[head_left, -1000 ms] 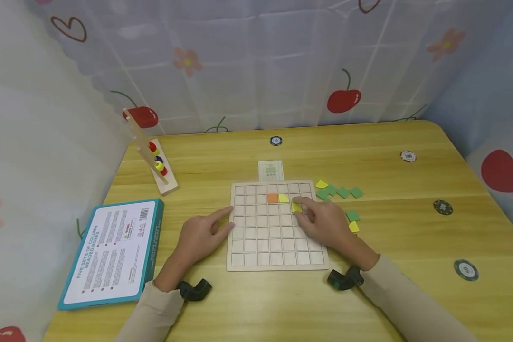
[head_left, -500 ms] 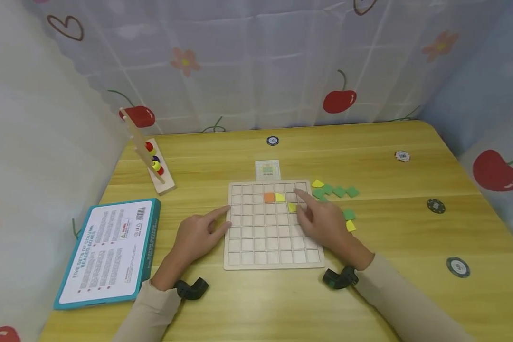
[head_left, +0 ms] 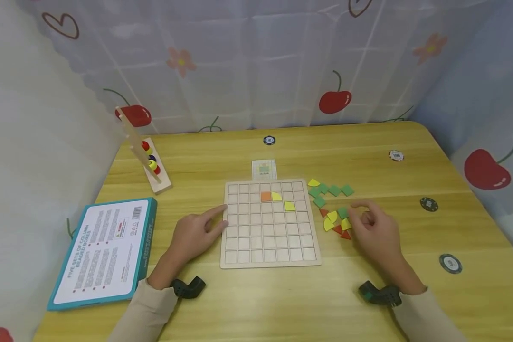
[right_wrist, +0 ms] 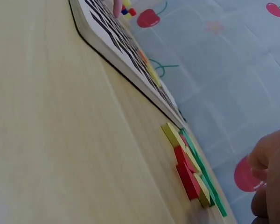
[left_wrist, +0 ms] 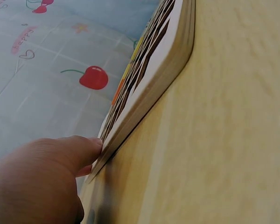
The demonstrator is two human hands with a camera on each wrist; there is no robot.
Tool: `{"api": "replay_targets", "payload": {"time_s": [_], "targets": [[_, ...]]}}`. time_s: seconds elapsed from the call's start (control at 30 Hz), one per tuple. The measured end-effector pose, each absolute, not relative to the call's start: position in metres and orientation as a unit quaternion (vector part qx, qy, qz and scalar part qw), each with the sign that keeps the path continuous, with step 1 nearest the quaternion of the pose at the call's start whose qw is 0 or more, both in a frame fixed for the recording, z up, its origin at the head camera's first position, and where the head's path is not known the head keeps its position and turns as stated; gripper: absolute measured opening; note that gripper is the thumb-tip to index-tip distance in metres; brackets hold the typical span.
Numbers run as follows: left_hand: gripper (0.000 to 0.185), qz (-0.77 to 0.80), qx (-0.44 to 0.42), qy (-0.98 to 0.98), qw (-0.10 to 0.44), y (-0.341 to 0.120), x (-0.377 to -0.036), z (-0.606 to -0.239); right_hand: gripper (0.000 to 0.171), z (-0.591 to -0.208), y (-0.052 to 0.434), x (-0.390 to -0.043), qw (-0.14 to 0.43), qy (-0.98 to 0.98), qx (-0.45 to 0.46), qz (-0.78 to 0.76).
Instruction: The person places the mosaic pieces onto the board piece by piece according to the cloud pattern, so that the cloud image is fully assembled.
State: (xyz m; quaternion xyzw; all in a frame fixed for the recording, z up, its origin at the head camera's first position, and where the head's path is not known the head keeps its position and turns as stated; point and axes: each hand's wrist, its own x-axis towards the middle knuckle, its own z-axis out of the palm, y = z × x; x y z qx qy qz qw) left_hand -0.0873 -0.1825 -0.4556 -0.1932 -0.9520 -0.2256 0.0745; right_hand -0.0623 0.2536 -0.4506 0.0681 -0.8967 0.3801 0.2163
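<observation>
The left hand (head_left: pixel 196 235) touches the left edge of a wooden grid board (head_left: pixel 270 264) with forefinger and thumb; the left wrist view shows its thumb side at the board's rim. In the grid lie an orange square tile (head_left: pixel 266 196), a yellow quarter-round tile (head_left: pixel 276 196) beside it, and another yellow tile (head_left: pixel 289 205) one row nearer. Right of the board, the right hand (head_left: pixel 378 235) reaches with bent fingers over a cluster of loose tiles. Its fingertips are at a green square (head_left: pixel 344 213) and a yellow quarter-round (head_left: pixel 346 224); no tile shows lifted.
Red triangles (head_left: pixel 345 234) and more green squares (head_left: pixel 334 190) lie right of the board. A pattern card (head_left: pixel 264 169) sits behind it. On the left are a teal box (head_left: pixel 104 251) and a bead stand (head_left: pixel 160 178). Several poker chips (head_left: pixel 451 263) are spread about.
The right hand has let go of the second yellow tile in the grid and moved right, off the board to the loose tiles, uncovering red and yellow ones. The left hand stays at the board's edge.
</observation>
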Motion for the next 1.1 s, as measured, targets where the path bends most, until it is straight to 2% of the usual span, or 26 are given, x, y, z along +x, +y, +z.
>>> {"api": "replay_targets", "payload": {"time_s": [0.13, 0.23, 0.47, 0.8, 1.1], "targets": [[0.044, -0.224, -0.194, -0.952, 0.079, -0.183, -0.089, -0.457, 0.01, -0.448, 0.264, -0.047, 0.159, -0.919, 0.052, 0.356], [0.044, -0.227, -0.195, -0.951, 0.076, -0.182, -0.089, -0.456, 0.014, -0.446, 0.265, -0.043, 0.14, -0.939, 0.06, 0.309], [0.043, -0.229, -0.195, -0.951, 0.074, -0.182, -0.089, -0.453, 0.029, -0.445, 0.257, -0.046, 0.123, -0.96, 0.057, 0.247], [0.044, -0.23, -0.196, -0.95, 0.077, -0.183, -0.087, -0.454, 0.021, -0.443, 0.256, -0.047, 0.107, -0.957, 0.032, 0.266], [0.043, -0.23, -0.201, -0.949, 0.082, -0.184, -0.089, -0.458, 0.021, -0.443, 0.264, -0.051, 0.075, -0.96, 0.011, 0.27]]}}
